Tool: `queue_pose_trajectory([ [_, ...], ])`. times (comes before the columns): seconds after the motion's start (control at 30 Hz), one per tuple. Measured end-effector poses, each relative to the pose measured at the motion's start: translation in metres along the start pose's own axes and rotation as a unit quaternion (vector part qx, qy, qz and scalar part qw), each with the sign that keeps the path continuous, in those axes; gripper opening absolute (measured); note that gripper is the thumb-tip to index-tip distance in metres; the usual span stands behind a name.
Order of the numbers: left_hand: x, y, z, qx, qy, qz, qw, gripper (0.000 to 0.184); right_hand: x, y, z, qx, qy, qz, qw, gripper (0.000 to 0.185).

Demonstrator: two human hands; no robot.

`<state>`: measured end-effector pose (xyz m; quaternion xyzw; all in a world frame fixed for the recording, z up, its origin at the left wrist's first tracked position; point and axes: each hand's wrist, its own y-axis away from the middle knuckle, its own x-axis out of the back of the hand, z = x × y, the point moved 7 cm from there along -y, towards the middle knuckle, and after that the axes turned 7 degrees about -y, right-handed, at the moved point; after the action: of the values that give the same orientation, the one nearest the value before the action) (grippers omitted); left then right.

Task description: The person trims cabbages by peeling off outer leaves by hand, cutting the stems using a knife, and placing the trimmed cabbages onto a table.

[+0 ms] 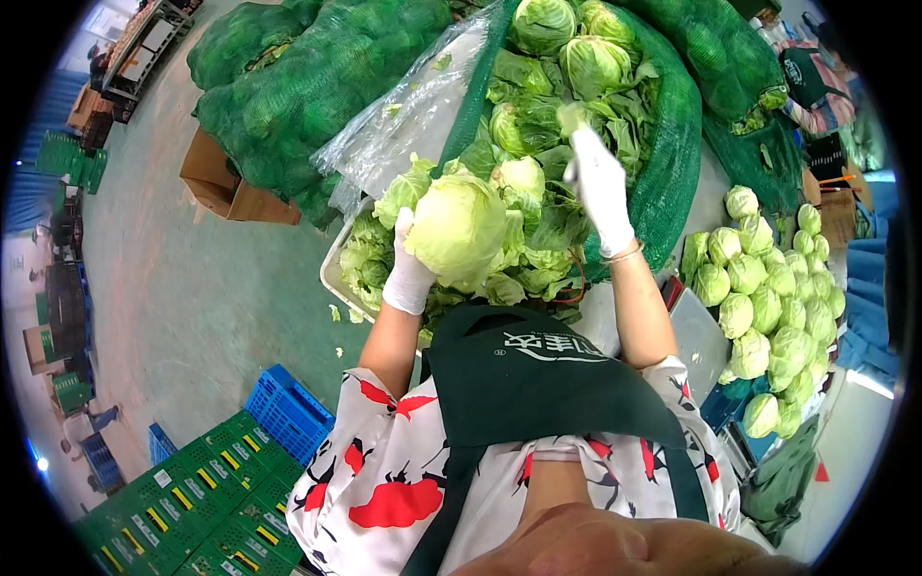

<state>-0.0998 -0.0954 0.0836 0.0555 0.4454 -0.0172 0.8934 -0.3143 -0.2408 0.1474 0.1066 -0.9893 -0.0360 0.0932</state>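
A large pale green cabbage (457, 230) rests in my left hand (408, 264), whose white-gloved fingers wrap its left side. My right hand (597, 178), also in a white glove, is raised over the leafy heap to the right of that cabbage. Its fingers are bent round a small pale green piece (570, 119), which is blurred. Below both hands, loose leaves and cabbages fill a white-rimmed container (332, 274). Just beyond, an opened green mesh sack (677, 144) holds more whole cabbages (595, 65).
Trimmed cabbages (765, 307) are piled at the right. Full green mesh sacks (317, 91) and a cardboard box (216, 182) stand at the upper left. Green crates (206, 494) and a blue crate (290, 413) are at the lower left. Another person (816, 86) is at the upper right.
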Motion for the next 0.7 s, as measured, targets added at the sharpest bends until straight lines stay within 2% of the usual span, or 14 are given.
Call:
queue_pose_trajectory([
  [0.07, 0.001, 0.000, -0.002, 0.017, -0.004, 0.044, 0.999, 0.086, -0.011, 0.010, 0.012, 0.003, 0.163, -0.085, 0.983, 0.055],
  [0.1, -0.003, 0.000, -0.001, 0.028, -0.006, 0.066, 0.997, 0.084, -0.016, 0.022, 0.001, -0.042, 0.167, -0.092, 0.981, 0.068],
  [0.13, -0.009, -0.004, 0.001, 0.050, -0.021, 0.076, 0.996, 0.083, -0.023, 0.033, -0.012, -0.090, 0.089, -0.120, 0.985, 0.070],
  [0.2, -0.019, -0.010, 0.001, 0.097, -0.050, 0.099, 0.989, 0.081, -0.037, 0.037, -0.015, -0.034, -0.069, -0.153, 0.985, 0.076],
  [0.3, -0.033, -0.015, 0.003, 0.083, -0.131, 0.047, 0.987, 0.081, -0.055, 0.034, -0.016, 0.007, -0.031, -0.234, 0.972, 0.072],
  [0.33, -0.036, -0.015, 0.002, 0.076, -0.140, 0.022, 0.987, 0.082, -0.056, 0.035, -0.011, -0.112, -0.085, -0.274, 0.952, 0.066],
  [0.4, -0.039, -0.016, 0.001, 0.057, -0.156, -0.027, 0.986, 0.084, -0.051, 0.025, 0.015, -0.179, -0.160, -0.224, 0.944, 0.056],
  [0.43, -0.045, -0.017, 0.001, 0.076, -0.155, -0.004, 0.985, 0.084, -0.050, 0.024, 0.026, -0.214, -0.197, -0.200, 0.936, 0.052],
  [0.53, -0.043, -0.011, 0.000, 0.117, -0.438, 0.050, 0.890, 0.089, -0.049, 0.027, 0.038, -0.251, -0.326, -0.116, 0.904, 0.042],
  [0.57, -0.035, -0.010, -0.006, 0.041, -0.428, 0.071, 0.900, 0.075, -0.046, 0.026, 0.044, -0.260, -0.328, -0.101, 0.903, 0.042],
  [0.67, -0.022, -0.006, 0.008, 0.060, -0.456, 0.079, 0.884, 0.052, -0.040, 0.021, 0.037, -0.200, -0.487, -0.097, 0.845, 0.044],
  [0.7, -0.022, -0.004, 0.022, 0.038, -0.432, 0.123, 0.893, 0.045, -0.037, 0.016, 0.066, -0.261, -0.525, -0.110, 0.803, 0.046],
])
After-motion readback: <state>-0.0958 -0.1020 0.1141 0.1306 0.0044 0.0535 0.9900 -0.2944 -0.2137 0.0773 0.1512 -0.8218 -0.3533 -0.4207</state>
